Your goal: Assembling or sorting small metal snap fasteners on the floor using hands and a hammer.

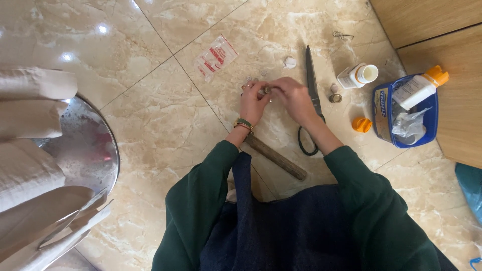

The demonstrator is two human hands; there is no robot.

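Observation:
My left hand (252, 100) and my right hand (292, 96) meet over the marble floor, fingertips pinched together on a small round metal piece (267, 90). A gold watch is on my left wrist. Several tiny pieces lie on the tile just beyond my fingers. Large black-handled scissors (311, 95) lie beside my right hand, blades pointing away from me. A wooden stick (275, 157) rests on the floor under my forearms.
A clear plastic packet (216, 57) lies far left of my hands. A white bottle (357, 76), an orange cap (361, 124), and a blue tub (381, 113) holding a glue bottle sit at right. A metal basin (88, 145) and folded cloth are at left.

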